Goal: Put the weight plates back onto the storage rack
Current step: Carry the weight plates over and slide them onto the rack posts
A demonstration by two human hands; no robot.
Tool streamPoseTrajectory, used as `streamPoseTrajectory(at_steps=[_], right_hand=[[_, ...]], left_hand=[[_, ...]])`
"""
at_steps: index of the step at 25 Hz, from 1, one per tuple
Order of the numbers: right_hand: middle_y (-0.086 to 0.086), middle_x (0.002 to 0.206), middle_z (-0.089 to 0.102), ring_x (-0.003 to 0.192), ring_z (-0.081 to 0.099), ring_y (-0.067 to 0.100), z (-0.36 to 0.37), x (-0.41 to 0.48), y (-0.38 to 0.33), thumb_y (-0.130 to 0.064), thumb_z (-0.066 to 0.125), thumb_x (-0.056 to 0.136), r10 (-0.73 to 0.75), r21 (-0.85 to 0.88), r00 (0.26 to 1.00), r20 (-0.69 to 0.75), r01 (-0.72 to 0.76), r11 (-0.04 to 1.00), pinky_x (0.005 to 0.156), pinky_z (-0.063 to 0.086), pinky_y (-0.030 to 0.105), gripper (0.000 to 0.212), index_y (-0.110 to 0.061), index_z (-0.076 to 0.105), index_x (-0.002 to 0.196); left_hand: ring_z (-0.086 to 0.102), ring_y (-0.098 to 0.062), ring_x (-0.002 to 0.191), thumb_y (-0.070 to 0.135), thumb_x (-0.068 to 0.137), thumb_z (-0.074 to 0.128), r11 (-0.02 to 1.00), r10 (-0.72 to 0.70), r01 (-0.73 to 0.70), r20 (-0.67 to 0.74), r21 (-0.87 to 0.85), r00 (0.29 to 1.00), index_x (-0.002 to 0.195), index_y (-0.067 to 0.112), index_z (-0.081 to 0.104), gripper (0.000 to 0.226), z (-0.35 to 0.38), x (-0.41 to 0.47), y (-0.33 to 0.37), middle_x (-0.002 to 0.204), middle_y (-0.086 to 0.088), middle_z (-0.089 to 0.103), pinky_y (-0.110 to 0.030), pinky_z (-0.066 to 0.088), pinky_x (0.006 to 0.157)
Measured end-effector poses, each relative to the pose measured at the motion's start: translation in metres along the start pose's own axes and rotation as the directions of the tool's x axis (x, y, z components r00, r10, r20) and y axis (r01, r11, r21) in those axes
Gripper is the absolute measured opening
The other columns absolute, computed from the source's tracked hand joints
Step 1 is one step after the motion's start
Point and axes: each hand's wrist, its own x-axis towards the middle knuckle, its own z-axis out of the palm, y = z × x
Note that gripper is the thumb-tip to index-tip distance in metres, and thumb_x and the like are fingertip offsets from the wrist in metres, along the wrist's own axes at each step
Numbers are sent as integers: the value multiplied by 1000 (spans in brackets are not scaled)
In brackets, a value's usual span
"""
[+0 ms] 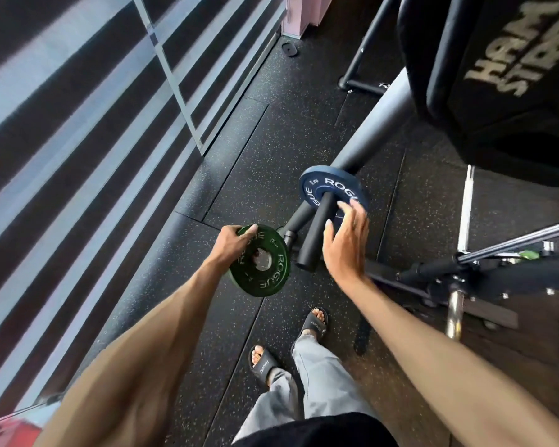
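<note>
A small green weight plate (265, 262) hangs in the grip of my left hand (231, 245), whose fingers curl over its upper rim. A blue weight plate (328, 185) sits threaded on a black storage peg (315, 233) of the rack. My right hand (346, 240) is open with fingers spread, its fingertips touching the lower right face of the blue plate. The green plate is just left of the peg's free end and apart from it.
The rack's thick grey beam (378, 124) runs up to the right. A large black padded machine (497, 69) looms at top right. A barbell and black stand (465, 269) lie to the right. Striped glass wall (78, 124) on the left. My sandalled feet (288, 343) stand on speckled rubber floor.
</note>
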Motion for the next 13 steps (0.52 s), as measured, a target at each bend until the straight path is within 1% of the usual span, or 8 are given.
streamPoseTrajectory(at_steps=[2,3,5,7,9,10,11,13], right_hand=[[12,127,54,118,53,26,-2,-39,-10,-17,58,95,-45,159,998,45,38,987,104,43,39,32,-7,55,125],[9,116,58,106,57,21,-2,-52,-15,-21,57,97,-21,230,994,105,-4,973,95,48,35,27,-7,57,121],[4,99,65,85,59,14,-2,-68,-21,-28,57,99,42,290,966,254,-118,950,77,49,31,23,-9,60,113],[5,96,70,83,62,15,-3,-71,-21,-31,59,99,94,316,922,375,-222,922,71,47,27,24,-10,61,111],[3,97,70,86,65,17,-9,-68,-15,-28,65,96,162,367,875,457,-351,861,73,49,27,27,-9,60,114],[3,98,69,88,65,19,-13,-65,-9,-26,68,94,191,362,859,474,-388,848,75,50,28,29,-8,59,115],[4,99,69,89,66,20,-15,-62,-2,-25,70,92,215,335,852,477,-402,852,76,50,29,31,-7,59,115],[4,98,69,91,65,23,-22,-58,11,-25,72,90,242,280,852,464,-400,873,74,48,29,32,-6,60,113]], left_hand=[[63,-18,46,33,98,60,975,-78,111,175,-191,982,99,-4,68,38,-10,-18,-2,60,-11,68,-28,55,48],[63,-20,47,33,98,60,957,-102,168,266,-237,959,100,-2,68,36,-13,-23,-3,63,-14,68,-30,56,50],[64,-24,56,36,98,59,935,-126,243,399,-257,908,103,1,69,38,-10,-31,-3,74,-18,69,-33,59,55],[68,-24,66,40,97,58,931,-127,259,439,-257,889,109,3,71,40,2,-34,0,85,-17,72,-34,60,61],[71,-20,68,38,99,57,936,-72,216,447,-280,892,114,5,69,39,17,-34,7,87,-13,75,-31,59,62],[72,-20,70,36,99,57,939,-39,188,453,-288,890,116,5,68,38,25,-34,11,90,-14,75,-31,60,63],[72,-22,73,36,98,58,950,-3,146,458,-276,889,116,5,68,37,32,-31,14,93,-15,75,-32,60,65],[70,-21,75,38,97,61,986,88,-14,443,-168,892,108,5,69,36,43,-23,15,91,-12,74,-33,59,68]])
